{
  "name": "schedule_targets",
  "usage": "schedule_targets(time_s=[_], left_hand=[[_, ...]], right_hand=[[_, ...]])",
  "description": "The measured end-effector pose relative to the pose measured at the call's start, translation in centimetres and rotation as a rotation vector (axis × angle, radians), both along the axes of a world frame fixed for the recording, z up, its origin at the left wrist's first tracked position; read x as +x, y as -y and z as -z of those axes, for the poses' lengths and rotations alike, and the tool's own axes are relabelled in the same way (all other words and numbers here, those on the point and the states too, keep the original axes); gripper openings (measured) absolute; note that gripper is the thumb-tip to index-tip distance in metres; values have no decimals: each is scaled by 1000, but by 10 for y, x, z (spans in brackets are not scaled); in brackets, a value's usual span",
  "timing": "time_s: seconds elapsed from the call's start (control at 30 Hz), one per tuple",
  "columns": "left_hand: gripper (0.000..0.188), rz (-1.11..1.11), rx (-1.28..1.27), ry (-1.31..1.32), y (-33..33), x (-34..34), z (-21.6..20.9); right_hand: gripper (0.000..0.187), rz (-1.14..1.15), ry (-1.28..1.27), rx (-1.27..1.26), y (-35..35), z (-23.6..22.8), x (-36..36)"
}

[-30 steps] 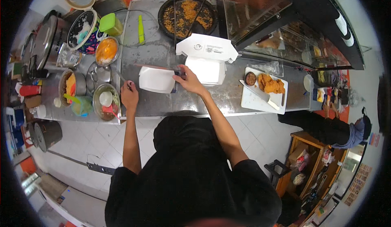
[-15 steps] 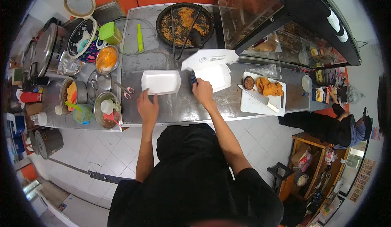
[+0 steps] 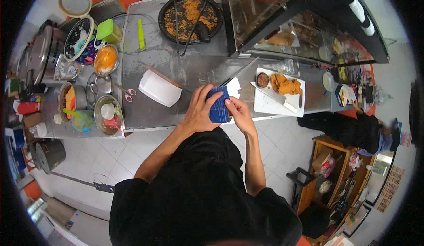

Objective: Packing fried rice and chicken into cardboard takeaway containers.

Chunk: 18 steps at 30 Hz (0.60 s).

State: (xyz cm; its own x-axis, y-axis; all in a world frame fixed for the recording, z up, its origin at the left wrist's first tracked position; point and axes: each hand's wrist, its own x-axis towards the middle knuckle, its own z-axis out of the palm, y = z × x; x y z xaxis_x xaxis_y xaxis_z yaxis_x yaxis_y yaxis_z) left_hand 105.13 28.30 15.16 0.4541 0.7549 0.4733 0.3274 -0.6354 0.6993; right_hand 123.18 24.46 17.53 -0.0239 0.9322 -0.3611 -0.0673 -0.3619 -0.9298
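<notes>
Over the counter's front edge, my left hand [image 3: 199,112] and my right hand [image 3: 241,114] hold a cardboard takeout box [image 3: 218,108]. Its dark blue printed outside faces up between my fingers. Part of its white inside shows behind the blue panel, and a thin flap runs toward the back right. My left fingers lie across the top of the panel; my right thumb and fingers grip its right edge. Left of my hands, a second takeout box [image 3: 160,89] with a white inside sits tilted on the counter.
A white cutting board [image 3: 265,107] holds fried breaded pieces [image 3: 285,85] and a knife [image 3: 289,107]. Behind lie a black pan [image 3: 167,28] of crumbs and tongs [image 3: 192,36]. Scissors [image 3: 129,95] and several bowls stand left. A glass display case [image 3: 260,12] rises back right; another person [image 3: 357,133] works far right.
The open box on the right has been lifted and tilted toward me, its blue outside now up. My left hand has left the other box and joined my right; that box has turned askew.
</notes>
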Motion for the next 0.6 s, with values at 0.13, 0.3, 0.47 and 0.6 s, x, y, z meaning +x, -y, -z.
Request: schedule_targets(time_s=[0.13,0.3,0.47,0.6], left_hand=[[93,30,-47,6,12,-17,-26],[90,12,-47,-151,33,-44,-43],[90,-114,-130,-137,68,-95,-54],[103,-402,-352,-244,100,-164,-81]], right_hand=[[26,-74,-154,-52,9,-13,-5],[18,-342,-145,-64,14,-27,-25],[16,-350,-42,-57,17,-70,-35],[19,112,-268,-92,10,-119,5]])
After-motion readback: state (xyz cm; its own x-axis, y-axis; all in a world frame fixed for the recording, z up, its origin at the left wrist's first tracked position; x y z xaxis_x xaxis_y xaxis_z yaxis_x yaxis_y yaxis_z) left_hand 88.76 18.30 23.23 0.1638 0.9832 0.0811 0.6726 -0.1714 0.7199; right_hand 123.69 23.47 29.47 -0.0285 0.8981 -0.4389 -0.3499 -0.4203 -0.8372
